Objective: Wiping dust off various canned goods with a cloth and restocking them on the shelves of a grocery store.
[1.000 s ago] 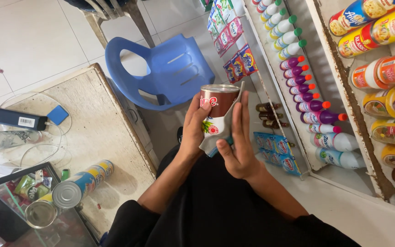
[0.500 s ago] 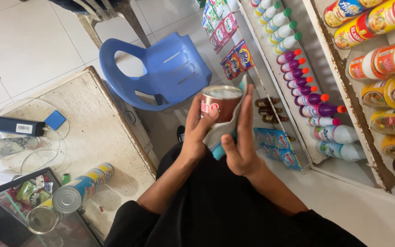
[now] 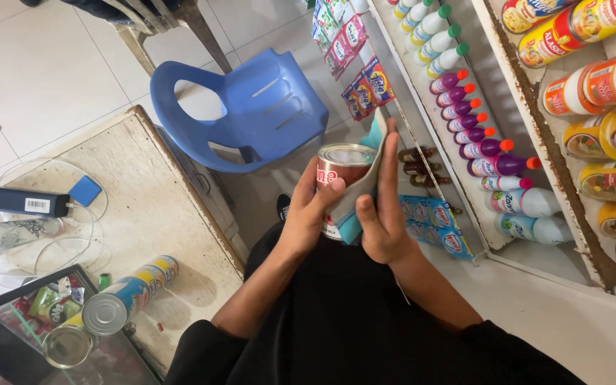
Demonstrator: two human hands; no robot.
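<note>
Left hand (image 3: 308, 217): grip closed round red tin can (image 3: 342, 171), upright.
Right hand (image 3: 383, 214): grip pressing light-blue cloth (image 3: 354, 214) against can's side.

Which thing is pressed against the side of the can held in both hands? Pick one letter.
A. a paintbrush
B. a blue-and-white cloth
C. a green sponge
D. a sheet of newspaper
B: the right hand lies flat over a blue-and-white cloth folded against the side of the can, while the left hand grips the can from the other side.
</note>
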